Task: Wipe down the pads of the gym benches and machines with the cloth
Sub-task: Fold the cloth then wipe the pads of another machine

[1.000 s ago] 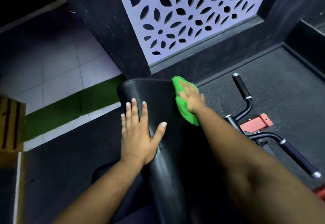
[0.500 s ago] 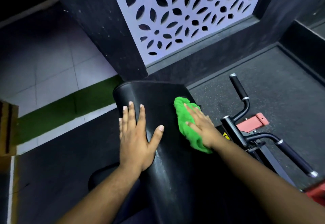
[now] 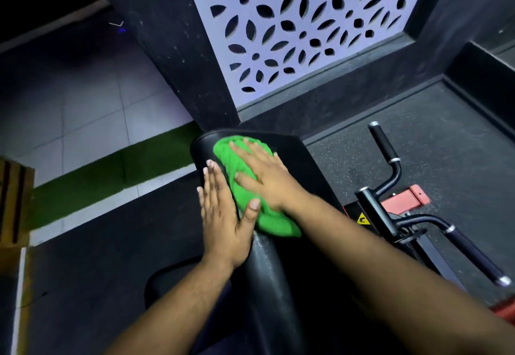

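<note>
A black padded backrest of a gym machine rises in front of me, its surface glossy. A bright green cloth lies spread over the pad's upper left part. My right hand presses flat on the cloth with straight fingers. My left hand rests flat against the pad's left edge, its thumb touching the cloth's lower part. The lower end of the cloth bunches beside my right wrist.
Black handlebars with grips stick out to the right of the pad, above a red frame part. A dark pillar and a white lattice panel stand behind. A round black seat sits lower left. A wooden box is at far left.
My right hand has swept the cloth from the pad's right edge across to its upper left, next to my left hand. My left hand has stayed on the pad's left edge.
</note>
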### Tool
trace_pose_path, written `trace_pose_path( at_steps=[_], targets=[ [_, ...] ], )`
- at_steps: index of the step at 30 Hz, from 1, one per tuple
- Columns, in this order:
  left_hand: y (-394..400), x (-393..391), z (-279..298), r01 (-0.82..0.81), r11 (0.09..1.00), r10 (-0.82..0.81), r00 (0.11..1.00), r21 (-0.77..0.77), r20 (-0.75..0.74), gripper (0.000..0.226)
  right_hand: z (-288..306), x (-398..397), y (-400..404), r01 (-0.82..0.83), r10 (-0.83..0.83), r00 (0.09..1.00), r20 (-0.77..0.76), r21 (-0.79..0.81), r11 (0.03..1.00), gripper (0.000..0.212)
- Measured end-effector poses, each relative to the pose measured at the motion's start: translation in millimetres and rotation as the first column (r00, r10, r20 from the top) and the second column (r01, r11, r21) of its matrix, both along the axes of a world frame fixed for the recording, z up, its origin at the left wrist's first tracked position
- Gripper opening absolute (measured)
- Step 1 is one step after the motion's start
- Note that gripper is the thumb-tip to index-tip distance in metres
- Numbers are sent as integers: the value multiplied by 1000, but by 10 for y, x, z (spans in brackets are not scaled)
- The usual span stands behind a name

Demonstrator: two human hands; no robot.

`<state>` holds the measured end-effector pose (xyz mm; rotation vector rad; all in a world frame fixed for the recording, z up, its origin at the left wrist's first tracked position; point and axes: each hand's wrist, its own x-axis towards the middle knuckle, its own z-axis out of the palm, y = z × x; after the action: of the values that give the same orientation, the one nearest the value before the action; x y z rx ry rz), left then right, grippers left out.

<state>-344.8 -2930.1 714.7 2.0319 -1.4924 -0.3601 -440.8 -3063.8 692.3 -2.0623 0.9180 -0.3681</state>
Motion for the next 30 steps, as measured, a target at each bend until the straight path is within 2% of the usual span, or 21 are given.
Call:
trace_pose_path(
  at_steps=[3,5,7,9,11,13,15,17,18,20,22,25,28,30],
  targets=[
    [8,18,-29,-11,999,9,999,-44,-41,100,197,526,-374,73,-75,995,-64,-31,997,64],
    [20,8,-29,-34,996,27,996,-80,-83,101,266,650,-294,37,-43,997,-64,-97,995,61],
    [29,-4,0,-53,992,39,991,-112,-126,101,218,435,-21,-34,32,999,-15,-123,992,56],
    [46,4,13,-45,992,29,991,-118,-131,101,104,38,259,-32,37,998,47,-89,995,56],
    [41,29,2,3,995,-11,997,-98,-83,97,-131,-396,466,27,-27,998,59,-13,1000,56],
    [11,44,-10,49,998,-49,999,-45,3,87,-388,-764,534,151,-149,988,-35,74,986,54],
    [-18,39,-7,54,998,-55,995,14,85,78,-537,-863,386,250,-234,958,-168,86,964,55],
    [-24,19,-3,49,997,-56,988,57,142,74,-508,-629,85,299,-279,917,-284,28,954,59],
    [-25,31,3,45,996,-56,984,71,167,73,-472,-407,-88,299,-284,912,-295,5,954,61],
    [-25,23,4,48,994,-66,976,95,206,74,-399,-50,-335,280,-273,940,-205,4,960,66],
    [-35,30,11,43,993,-67,974,113,217,75,-439,-8,-413,244,-236,962,-136,44,969,73],
    [-39,26,36,41,992,-64,979,121,192,74,-696,-678,-176,273,-261,959,-111,116,955,77],
    [-38,11,59,38,992,-56,986,119,156,73,-1004,-1498,388,428,-396,904,-161,343,836,69],
    [-43,2,67,28,993,-45,988,117,149,72,-1100,-1650,544,503,-440,864,-244,388,772,65]
  ],
)
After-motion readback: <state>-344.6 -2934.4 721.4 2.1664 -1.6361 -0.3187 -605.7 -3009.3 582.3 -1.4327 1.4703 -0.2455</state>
